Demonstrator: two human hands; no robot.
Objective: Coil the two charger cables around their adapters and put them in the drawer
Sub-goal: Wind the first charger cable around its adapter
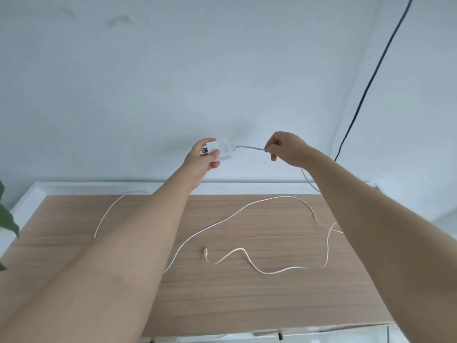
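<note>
Plant leaves: green, at the far left edge, well to the left of both hands, beside the white rim of the table.
Second cable: a white line lying on the wooden table top, below and to the left of the left hand's fingers; it passes under the left forearm.
Left hand: raised above the far edge of the table, fingers and thumb curled round the white adapter.
Adapter: held between the left thumb and fingers, its metal prongs toward the palm, its cable end pointing at the right hand.
Cable: runs taut from the adapter to the right fingers, then drops behind the right wrist to the table.
Cable on the table: loose white curves below both hands; whether they belong to one cable or two cannot be told.
Connector tip: lies free on the wood, well below the left fingers.
Right hand: level with the left, thumb and forefinger pinching the cable, other fingers curled.
Dark cord: hangs down the wall, right of the right hand.
</note>
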